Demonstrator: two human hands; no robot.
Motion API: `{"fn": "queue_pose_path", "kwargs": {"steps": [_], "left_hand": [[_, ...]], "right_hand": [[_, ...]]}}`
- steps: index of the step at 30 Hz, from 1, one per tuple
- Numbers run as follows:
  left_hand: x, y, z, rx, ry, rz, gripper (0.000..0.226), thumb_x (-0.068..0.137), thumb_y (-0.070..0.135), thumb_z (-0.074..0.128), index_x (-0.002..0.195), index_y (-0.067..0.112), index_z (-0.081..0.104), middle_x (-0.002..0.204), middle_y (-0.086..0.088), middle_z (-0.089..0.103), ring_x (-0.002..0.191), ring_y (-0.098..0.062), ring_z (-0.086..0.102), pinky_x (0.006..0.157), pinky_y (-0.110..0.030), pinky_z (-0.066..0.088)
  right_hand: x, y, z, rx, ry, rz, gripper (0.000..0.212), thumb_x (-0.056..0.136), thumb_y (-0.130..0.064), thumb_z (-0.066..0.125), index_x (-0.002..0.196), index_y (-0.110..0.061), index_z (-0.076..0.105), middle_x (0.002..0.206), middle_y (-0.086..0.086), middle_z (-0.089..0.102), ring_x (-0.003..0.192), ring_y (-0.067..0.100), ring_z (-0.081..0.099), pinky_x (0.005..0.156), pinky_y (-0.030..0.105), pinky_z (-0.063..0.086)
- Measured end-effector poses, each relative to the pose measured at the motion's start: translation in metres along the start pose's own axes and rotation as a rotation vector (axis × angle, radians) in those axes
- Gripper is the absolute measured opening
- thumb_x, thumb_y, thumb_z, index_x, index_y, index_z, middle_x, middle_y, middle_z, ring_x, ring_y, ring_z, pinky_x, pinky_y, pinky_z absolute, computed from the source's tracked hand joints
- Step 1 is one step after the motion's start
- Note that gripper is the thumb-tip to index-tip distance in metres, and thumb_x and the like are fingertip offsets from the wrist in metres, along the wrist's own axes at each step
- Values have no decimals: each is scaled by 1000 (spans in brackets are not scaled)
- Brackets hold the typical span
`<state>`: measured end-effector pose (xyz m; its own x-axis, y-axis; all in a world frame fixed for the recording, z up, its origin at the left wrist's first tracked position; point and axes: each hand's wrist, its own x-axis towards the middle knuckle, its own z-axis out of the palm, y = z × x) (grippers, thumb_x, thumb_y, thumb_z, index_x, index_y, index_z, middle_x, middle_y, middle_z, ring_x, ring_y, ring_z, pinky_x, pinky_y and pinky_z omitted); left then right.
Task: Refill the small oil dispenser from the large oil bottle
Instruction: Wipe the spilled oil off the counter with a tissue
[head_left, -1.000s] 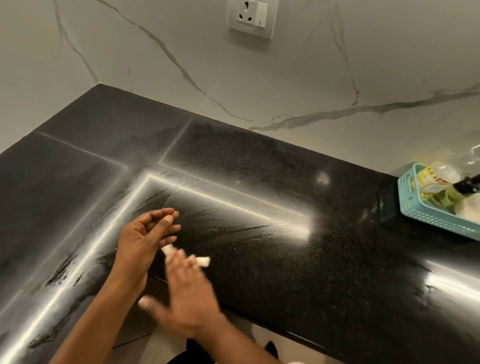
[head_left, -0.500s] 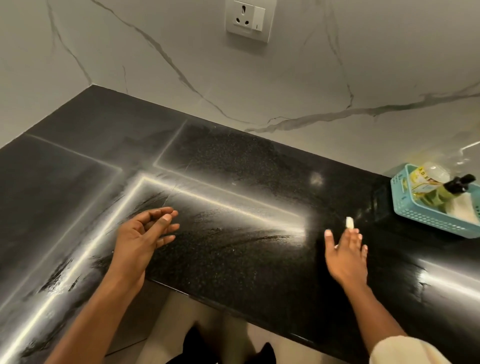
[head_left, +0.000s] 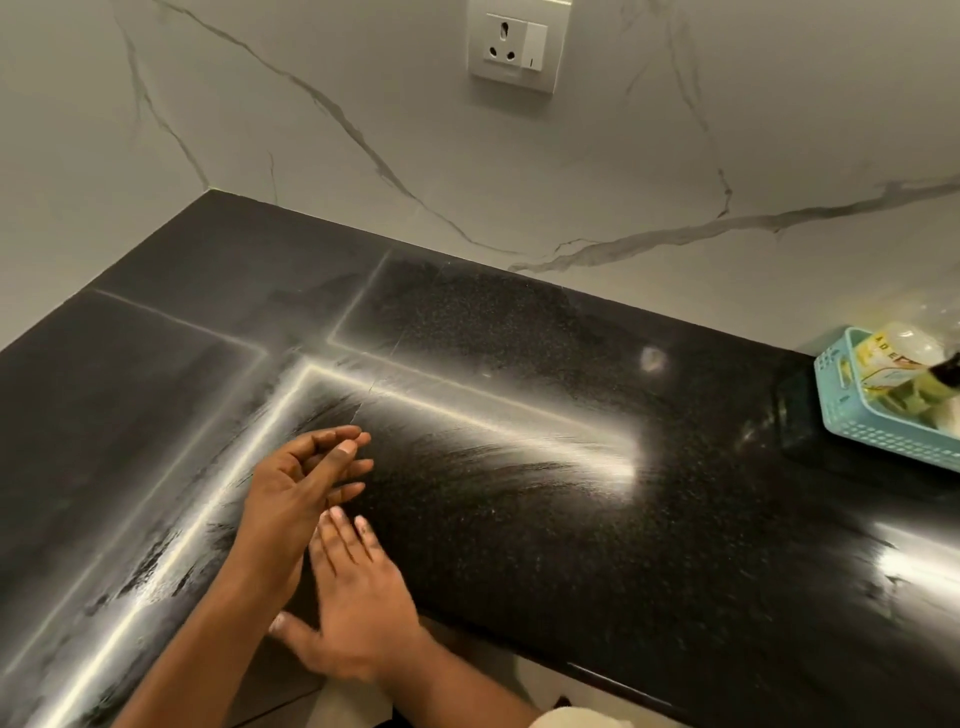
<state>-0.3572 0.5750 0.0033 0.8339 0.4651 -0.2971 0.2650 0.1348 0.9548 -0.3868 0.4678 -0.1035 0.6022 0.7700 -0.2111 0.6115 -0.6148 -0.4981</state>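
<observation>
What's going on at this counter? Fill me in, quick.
A person stands at a black countertop with both hands empty. The left hand is held palm-up with fingers loosely curled, and the right hand is spread flat beside it, near the counter's front edge. Neither is touching any bottle. Off to the right, a bottle with a yellow label sits in a light blue basket, with a dark cap beside it. No pouring is under way.
</observation>
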Motion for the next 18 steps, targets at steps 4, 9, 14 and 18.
{"fn": "queue_pose_path", "kwargs": {"steps": [4,9,14,18], "left_hand": [[4,7,5,-2,3,14,19,105,9,62,120,10,74,118,-7,81,110,-34,75,93,-44,61],[9,7,9,-16,3,3,19,105,10,63,121,8,74,119,-8,81,115,-39,74,103,-56,58],[12,-1,-4,-32,13,7,19,105,10,63,121,9,74,118,-7,81,114,-39,74,101,-54,59],[12,-10,-20,-62,37,-19,19,105,11,64,121,10,74,118,-6,81,115,-39,74,101,-53,58]], "right_hand": [[-13,59,-23,-44,113,96,94,104,-76,26,169,-12,8,178,7,5,164,17,-9,132,47,4],[-111,210,-90,-112,349,714,90,100,-80,15,169,-23,12,177,3,17,163,28,16,132,50,19],[-192,290,-117,-122,351,1158,107,93,-79,-9,167,-4,7,177,17,11,165,28,6,132,54,7],[-131,230,-96,-69,400,1075,105,96,-77,5,166,0,4,175,23,7,164,36,7,133,53,7]]}}
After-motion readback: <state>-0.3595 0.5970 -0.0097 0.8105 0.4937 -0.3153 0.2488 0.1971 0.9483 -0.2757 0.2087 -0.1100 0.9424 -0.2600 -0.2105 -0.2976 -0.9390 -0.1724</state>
